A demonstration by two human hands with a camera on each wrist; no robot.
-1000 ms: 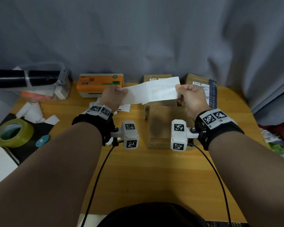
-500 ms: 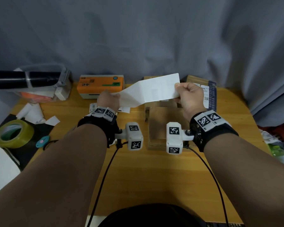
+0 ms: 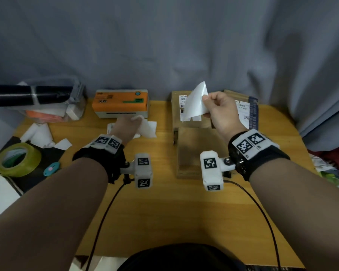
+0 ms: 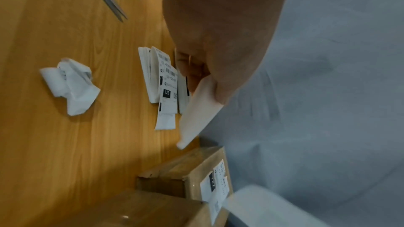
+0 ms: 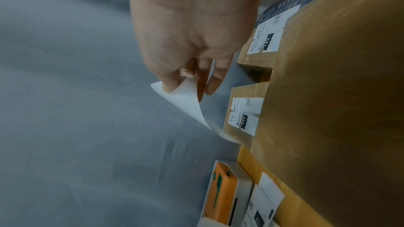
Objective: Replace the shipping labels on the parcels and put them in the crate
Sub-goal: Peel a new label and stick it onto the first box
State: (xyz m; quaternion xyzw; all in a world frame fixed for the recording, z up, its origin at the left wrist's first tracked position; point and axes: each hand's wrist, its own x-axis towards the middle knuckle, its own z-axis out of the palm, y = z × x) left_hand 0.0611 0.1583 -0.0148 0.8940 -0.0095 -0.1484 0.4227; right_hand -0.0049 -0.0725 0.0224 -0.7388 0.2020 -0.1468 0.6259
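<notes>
While the left hand (image 3: 126, 124) holds backing paper (image 3: 148, 129), the right hand (image 3: 220, 111) pinches a label (image 3: 196, 102).

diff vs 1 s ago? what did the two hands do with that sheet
The sheet both hands held stretched has come apart in two. The right hand stays raised, pinching the white sheet over the parcels. The left hand dropped to the table in front of the orange printer, gripping the other white piece by the label pile. Parcels, printer and tape roll are unmoved.
</notes>
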